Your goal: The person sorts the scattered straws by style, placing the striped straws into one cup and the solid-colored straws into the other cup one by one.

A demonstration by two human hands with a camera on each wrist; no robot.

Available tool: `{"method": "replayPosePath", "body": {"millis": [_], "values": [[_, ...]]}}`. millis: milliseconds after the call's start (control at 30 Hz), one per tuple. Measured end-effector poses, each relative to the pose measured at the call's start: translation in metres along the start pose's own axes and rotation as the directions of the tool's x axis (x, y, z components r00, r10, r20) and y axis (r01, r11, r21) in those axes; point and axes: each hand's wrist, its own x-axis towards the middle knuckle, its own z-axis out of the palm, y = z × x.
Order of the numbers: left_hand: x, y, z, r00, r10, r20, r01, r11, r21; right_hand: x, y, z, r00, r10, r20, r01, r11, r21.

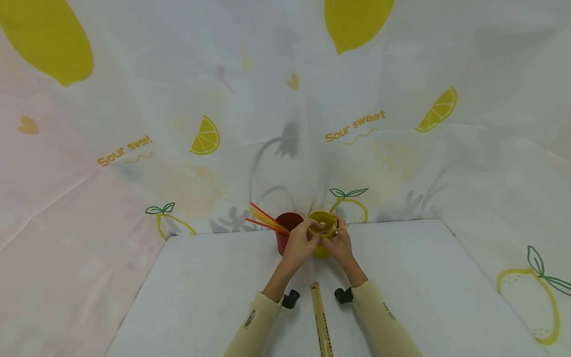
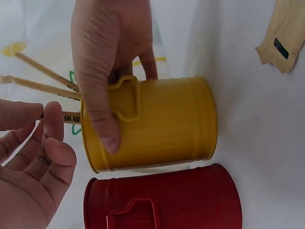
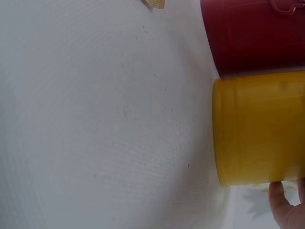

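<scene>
My right hand (image 1: pixel 340 244) holds a yellow metal bucket (image 2: pixel 167 124), with its thumb (image 2: pixel 107 136) across the near side by the wire handle. More fingers (image 3: pixel 281 205) of that hand touch the bucket's far side in the right wrist view. Over the rim, my left hand (image 2: pixel 33 167) pinches a brown paper-wrapped straw (image 2: pixel 72 117) printed with characters, its lower end hidden inside the bucket. Two more wrapped straws (image 2: pixel 47 88) stick out of the mouth. Close beside stands a red bucket (image 2: pixel 162 202) with several red and orange straws (image 1: pixel 267 219) leaning out of it.
On the white table (image 1: pixel 200 297), a long brown printed paper strip (image 1: pixel 322 320) lies between the forearms. Behind the buckets hangs a white cloth (image 1: pixel 267 124) with lemon prints. Small black devices (image 1: pixel 291 299) sit by both wrists.
</scene>
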Motion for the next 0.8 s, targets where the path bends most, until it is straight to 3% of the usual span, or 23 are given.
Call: {"method": "replayPosePath", "body": {"millis": [200,367,800], "values": [[0.0002,-0.0007,0.0035,1.0,-0.03,0.002,0.03,0.993,0.117,-0.0002,0.0008,-0.0003,1.0,-0.03,0.0,0.03,0.999,-0.013],[-0.0001,-0.001,0.0051,0.998,-0.055,-0.007,0.055,0.969,0.24,-0.0003,0.0005,0.0001,1.0,-0.031,0.0,0.031,0.999,-0.014],[-0.0042,0.0012,0.0015,0.999,-0.042,0.006,0.037,0.94,0.339,-0.0003,-0.0015,-0.0011,0.998,0.057,0.017,-0.058,0.998,0.023]]}}
